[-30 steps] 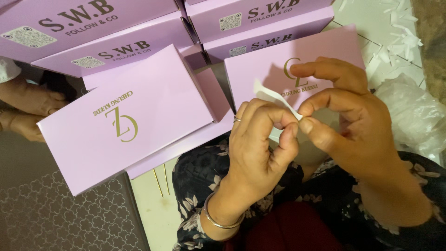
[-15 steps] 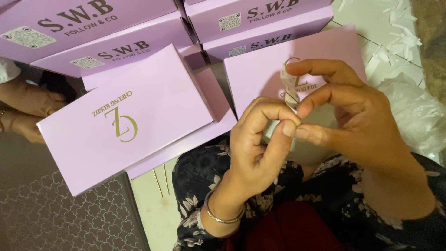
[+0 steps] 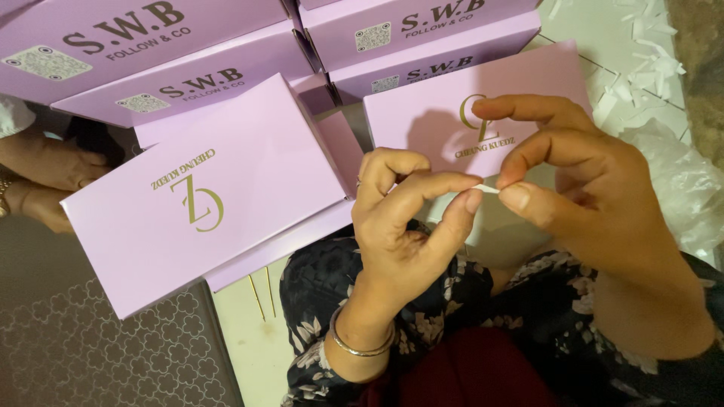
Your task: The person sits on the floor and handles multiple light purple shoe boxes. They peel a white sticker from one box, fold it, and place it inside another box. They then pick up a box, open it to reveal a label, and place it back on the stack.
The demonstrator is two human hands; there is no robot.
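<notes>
The left hand [image 3: 411, 226] and right hand [image 3: 581, 188] each pinch one end of a thin white paper strip [image 3: 486, 188], held above the flat lilac cardboard box [image 3: 452, 128]; tugging unevenly could tear it or let it slip

From my feed the floor [image 3: 260, 339] is pale tile, with a grey patterned mat [image 3: 90, 354] at lower left. Lilac flat boxes [image 3: 204, 196] are spread and stacked across it, plus white paper shreds [image 3: 641, 60] and crinkly clear plastic [image 3: 690, 196] at right.
</notes>
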